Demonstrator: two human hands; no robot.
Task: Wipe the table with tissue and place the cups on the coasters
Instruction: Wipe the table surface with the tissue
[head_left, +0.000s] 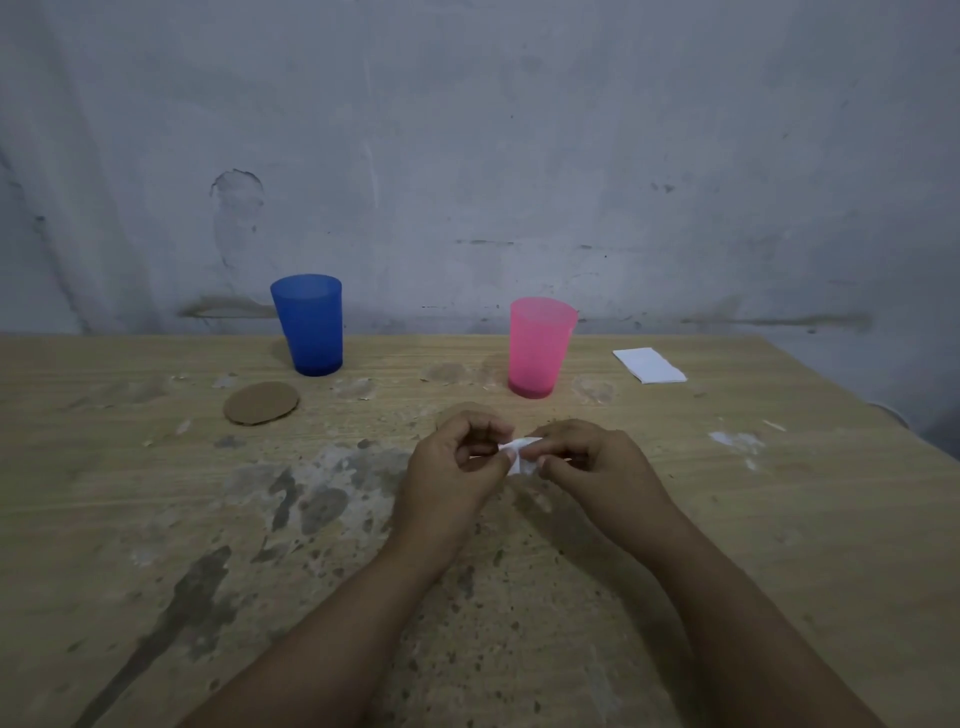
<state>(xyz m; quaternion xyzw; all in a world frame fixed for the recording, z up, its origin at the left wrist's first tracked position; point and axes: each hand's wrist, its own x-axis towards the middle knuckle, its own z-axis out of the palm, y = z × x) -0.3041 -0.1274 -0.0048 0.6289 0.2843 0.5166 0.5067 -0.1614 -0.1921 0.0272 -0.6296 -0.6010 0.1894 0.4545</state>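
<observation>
You have a small white tissue (521, 456) pinched between both hands above the middle of the bench (779, 519): the left hand (457, 467) has its fingers (485, 431) curled and thumb pressing the paper's left edge, and the right hand (587, 462) clamps the other edge the same way. Pull too hard and the thin sheet likely tears, leaving you a scrap too small to wipe with.

The blue cup (309, 325) and pink cup (540, 348) stand upright near the far edge, neither on a coaster. Only 1 coaster (261, 403) shows plainly, just in front of the blue cup; whether a 2nd lies behind your hands I cannot tell.

The bench is rough and flaking, so the tissue may snag and shred. Wide strokes could also push the coaster or tip a light cup. More folded tissue (649, 365) lies to the right of the pink cup.
</observation>
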